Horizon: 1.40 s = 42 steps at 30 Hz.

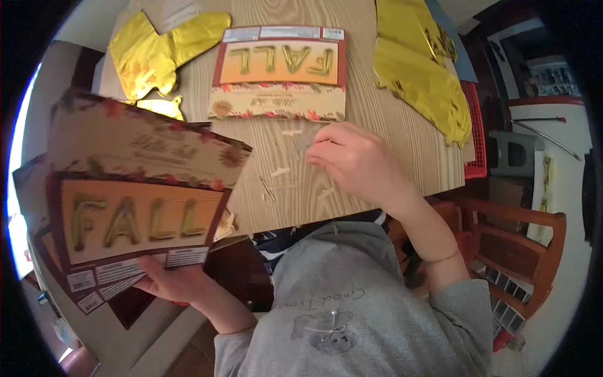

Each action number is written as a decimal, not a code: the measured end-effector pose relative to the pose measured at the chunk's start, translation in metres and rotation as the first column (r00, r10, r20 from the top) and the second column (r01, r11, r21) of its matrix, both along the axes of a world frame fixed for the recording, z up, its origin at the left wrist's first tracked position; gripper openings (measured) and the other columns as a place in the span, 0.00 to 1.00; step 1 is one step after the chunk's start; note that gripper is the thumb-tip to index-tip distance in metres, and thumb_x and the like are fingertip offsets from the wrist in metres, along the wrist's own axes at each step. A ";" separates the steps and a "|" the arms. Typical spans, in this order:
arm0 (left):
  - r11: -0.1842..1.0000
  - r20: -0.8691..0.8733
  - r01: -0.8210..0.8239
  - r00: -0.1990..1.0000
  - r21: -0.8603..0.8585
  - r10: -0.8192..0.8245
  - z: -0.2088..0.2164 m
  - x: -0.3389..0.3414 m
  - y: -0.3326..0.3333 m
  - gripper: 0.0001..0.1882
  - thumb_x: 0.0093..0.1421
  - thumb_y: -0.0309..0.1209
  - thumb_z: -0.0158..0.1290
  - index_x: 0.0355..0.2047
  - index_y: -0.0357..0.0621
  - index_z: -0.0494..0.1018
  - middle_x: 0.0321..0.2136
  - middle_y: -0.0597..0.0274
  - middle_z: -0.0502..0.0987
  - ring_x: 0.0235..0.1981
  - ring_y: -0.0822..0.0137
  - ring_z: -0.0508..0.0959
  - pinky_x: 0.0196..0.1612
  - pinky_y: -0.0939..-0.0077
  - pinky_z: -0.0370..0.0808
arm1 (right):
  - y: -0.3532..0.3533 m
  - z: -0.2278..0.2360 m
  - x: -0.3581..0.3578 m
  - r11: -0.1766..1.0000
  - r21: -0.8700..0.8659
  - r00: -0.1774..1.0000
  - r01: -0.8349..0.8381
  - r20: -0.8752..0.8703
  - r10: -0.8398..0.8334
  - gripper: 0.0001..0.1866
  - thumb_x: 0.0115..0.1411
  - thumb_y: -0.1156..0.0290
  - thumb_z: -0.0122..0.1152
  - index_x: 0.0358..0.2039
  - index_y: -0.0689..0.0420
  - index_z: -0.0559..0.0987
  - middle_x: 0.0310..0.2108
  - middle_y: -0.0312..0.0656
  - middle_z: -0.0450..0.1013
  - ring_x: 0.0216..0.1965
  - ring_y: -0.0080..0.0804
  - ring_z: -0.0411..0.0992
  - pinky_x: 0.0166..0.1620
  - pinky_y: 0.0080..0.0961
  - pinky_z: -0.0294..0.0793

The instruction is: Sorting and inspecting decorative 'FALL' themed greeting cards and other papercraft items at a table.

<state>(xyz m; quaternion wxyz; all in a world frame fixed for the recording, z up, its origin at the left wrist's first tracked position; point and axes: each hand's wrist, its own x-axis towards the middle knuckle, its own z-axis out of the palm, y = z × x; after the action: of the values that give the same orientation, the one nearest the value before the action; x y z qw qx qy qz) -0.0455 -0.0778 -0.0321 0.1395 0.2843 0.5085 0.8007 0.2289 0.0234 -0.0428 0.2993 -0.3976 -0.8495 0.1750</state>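
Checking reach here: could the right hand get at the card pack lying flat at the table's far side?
Probably yes: the right hand rests just short of the flat card pack, with only bare table between.

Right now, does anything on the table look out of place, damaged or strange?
Nothing looks damaged or spilled. The gold foil balloons lie flat and crumpled, uninflated, at the far edge of the wooden table. Small pale strips are scattered near the right hand. The left hand holds a fanned stack of packaging cards.

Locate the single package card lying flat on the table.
In the head view, the package card lies at the table's far middle, between two gold foil balloons, beyond the right hand.
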 end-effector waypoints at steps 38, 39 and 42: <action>0.884 0.330 0.438 0.820 0.165 -0.468 -0.014 0.009 0.007 0.24 0.56 0.21 0.47 0.53 0.41 0.56 0.47 0.54 0.67 0.45 0.61 0.71 0.47 0.65 0.71 | -0.020 0.025 -0.012 0.999 -0.020 0.980 -0.040 -0.194 0.035 0.10 0.46 0.73 0.61 0.30 0.60 0.74 0.27 0.40 0.70 0.26 0.32 0.71 0.27 0.23 0.71; 0.880 0.332 0.445 0.814 0.168 -0.476 -0.016 0.011 0.006 0.24 0.56 0.21 0.47 0.53 0.41 0.56 0.47 0.54 0.67 0.45 0.61 0.71 0.47 0.65 0.71 | -0.019 0.028 -0.016 0.978 -0.206 0.958 0.008 -0.280 -0.066 0.11 0.47 0.72 0.62 0.31 0.60 0.73 0.27 0.41 0.70 0.25 0.33 0.72 0.27 0.23 0.72; 0.876 0.335 0.442 0.809 0.194 -0.482 -0.021 0.013 0.005 0.25 0.56 0.21 0.47 0.54 0.43 0.55 0.49 0.55 0.66 0.47 0.61 0.70 0.49 0.64 0.70 | -0.022 0.035 -0.024 0.922 -0.387 0.952 0.024 -0.274 -0.139 0.13 0.47 0.72 0.63 0.34 0.60 0.72 0.26 0.42 0.70 0.25 0.36 0.71 0.28 0.24 0.71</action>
<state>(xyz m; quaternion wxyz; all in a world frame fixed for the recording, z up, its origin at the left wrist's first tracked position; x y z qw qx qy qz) -0.0329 -0.0729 -0.0532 0.4087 0.2487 0.3443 0.8078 0.2047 0.0015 -0.0076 0.3476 -0.4525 -0.7278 0.3805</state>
